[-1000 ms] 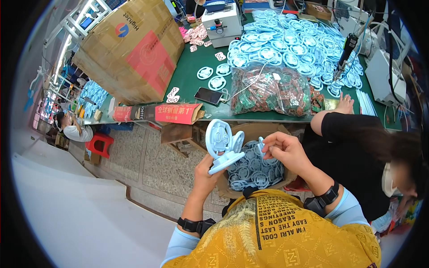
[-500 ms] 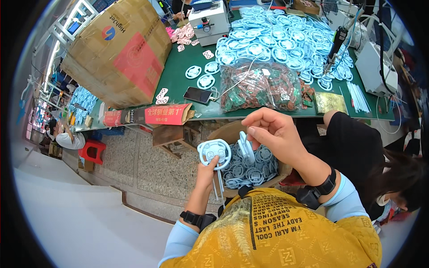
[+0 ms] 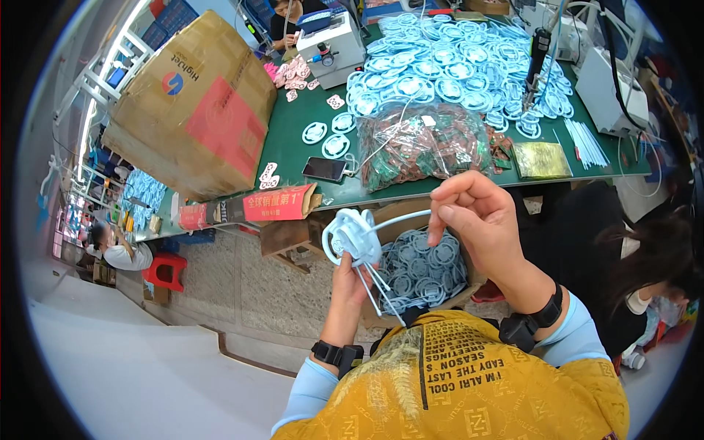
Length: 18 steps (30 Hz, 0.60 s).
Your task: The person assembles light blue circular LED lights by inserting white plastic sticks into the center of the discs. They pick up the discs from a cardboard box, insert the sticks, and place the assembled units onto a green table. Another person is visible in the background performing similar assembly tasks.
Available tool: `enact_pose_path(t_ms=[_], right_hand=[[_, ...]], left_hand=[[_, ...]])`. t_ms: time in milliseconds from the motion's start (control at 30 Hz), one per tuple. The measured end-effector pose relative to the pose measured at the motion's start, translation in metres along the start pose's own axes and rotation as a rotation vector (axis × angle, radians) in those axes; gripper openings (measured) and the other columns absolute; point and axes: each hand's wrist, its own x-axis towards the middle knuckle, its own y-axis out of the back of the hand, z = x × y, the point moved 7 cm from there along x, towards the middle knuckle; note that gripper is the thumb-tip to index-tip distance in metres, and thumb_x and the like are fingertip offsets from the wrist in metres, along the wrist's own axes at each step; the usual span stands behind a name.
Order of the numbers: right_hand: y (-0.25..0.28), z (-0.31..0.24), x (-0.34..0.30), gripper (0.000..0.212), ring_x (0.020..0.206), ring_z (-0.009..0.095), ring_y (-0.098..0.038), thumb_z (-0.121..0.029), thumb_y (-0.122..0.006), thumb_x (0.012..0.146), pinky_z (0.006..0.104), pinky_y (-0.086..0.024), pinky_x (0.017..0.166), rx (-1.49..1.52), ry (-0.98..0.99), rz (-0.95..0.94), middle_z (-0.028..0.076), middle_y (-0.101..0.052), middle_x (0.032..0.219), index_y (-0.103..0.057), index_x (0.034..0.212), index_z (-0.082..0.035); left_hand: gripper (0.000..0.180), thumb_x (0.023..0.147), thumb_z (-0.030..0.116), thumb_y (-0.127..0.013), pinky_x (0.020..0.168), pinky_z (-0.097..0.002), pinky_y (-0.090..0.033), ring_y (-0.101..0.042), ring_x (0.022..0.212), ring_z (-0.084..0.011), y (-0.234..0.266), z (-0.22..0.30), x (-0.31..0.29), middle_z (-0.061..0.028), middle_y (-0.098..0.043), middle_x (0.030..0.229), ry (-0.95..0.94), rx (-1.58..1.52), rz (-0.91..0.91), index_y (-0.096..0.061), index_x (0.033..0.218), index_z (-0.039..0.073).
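My left hand (image 3: 350, 284), low and left of centre, is closed round light blue wheel-shaped plastic pieces (image 3: 350, 236), which look like a stack of more than one. Several thin pale rods (image 3: 380, 287) hang below that hand. Toward the right, my right hand (image 3: 480, 224) pinches the end of a thin light blue rod (image 3: 403, 218) between thumb and fingers. The rod's other end meets the wheel-shaped pieces; how it joins them is hidden. Beneath both hands, an open carton (image 3: 473, 280) holds many greyer blue wheel-shaped pieces (image 3: 425, 270).
Across the green table (image 3: 290, 143) lie a heap of light blue pieces (image 3: 447, 70), a plastic bag of circuit boards (image 3: 425, 147), a phone (image 3: 325, 169) and loose rods (image 3: 585, 144). A large cardboard box (image 3: 191, 110) stands left. A person in black (image 3: 579, 249) is close on my right.
The wheel-shaped piece at my right hand is now with those in my left hand. The right hand has moved right and now pinches a rod. The left hand's pieces have tilted.
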Motion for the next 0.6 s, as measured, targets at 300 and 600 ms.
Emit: enact_pose_path(t_ms=[300,600], right_hand=[[0.041,-0.005,-0.027,0.014,0.068,0.012,-0.062,0.002,-0.055,0.088,0.0253,-0.052,0.062,-0.05,-0.017,0.094,0.007,-0.062,0.082,-0.057,0.102,0.003],[0.038,-0.003,-0.044,0.049,0.067,0.022,-0.063,-0.014,-0.071,0.075,0.0325,-0.05,0.059,-1.449,0.21,-0.097,0.011,-0.063,0.1,-0.055,0.121,-0.012]], left_hand=[[0.044,0.094,0.043,-0.053,0.076,-0.0368,-0.053,-0.063,0.099,-0.0213,-0.036,0.03,-0.003,-0.006,-0.064,0.115,-0.182,-0.009,0.016,-0.053,0.124,0.01],[0.046,0.096,0.042,-0.049,0.086,-0.0421,-0.052,-0.059,0.11,-0.025,-0.061,0.023,-0.02,-0.0086,-0.058,0.126,-0.114,0.004,-0.138,-0.049,0.13,0.01]])
